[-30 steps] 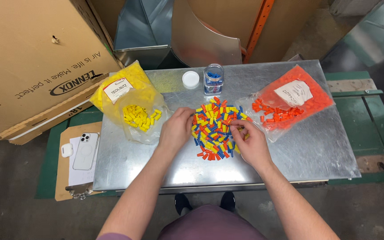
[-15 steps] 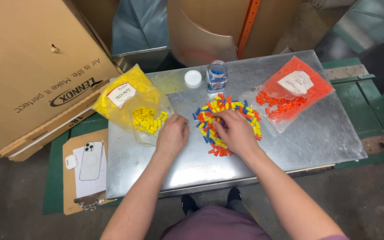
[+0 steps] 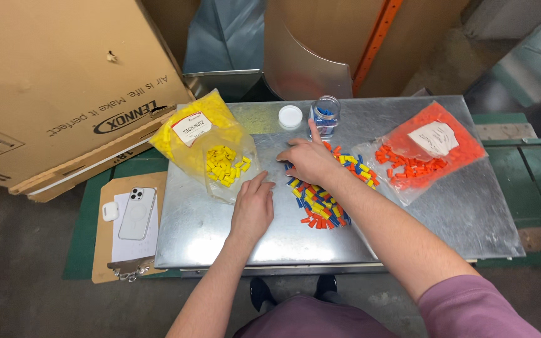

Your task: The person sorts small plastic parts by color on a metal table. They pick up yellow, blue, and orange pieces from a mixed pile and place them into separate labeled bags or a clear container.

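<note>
A mixed pile of small yellow, blue and orange caps (image 3: 324, 200) lies in the middle of a metal table (image 3: 446, 213). My right hand (image 3: 308, 158) rests over the pile's upper left part, index finger stretched toward a small clear jar (image 3: 325, 116) holding blue caps. Whether it pinches a cap I cannot tell. My left hand (image 3: 253, 206) lies flat on the table left of the pile, fingers apart, close to a yellow bag (image 3: 205, 134) with loose yellow caps (image 3: 225, 164) spilling at its mouth.
An orange bag of orange caps (image 3: 424, 150) lies at the right. A white lid (image 3: 290, 116) sits beside the jar. A large cardboard box (image 3: 51, 81) leans at the left. A phone (image 3: 136, 213) and earbud case (image 3: 109, 211) lie on a clipboard below it.
My right hand slid from the pile's middle up and left toward the jar. My left hand moved off the pile's left edge onto bare metal near the yellow bag.
</note>
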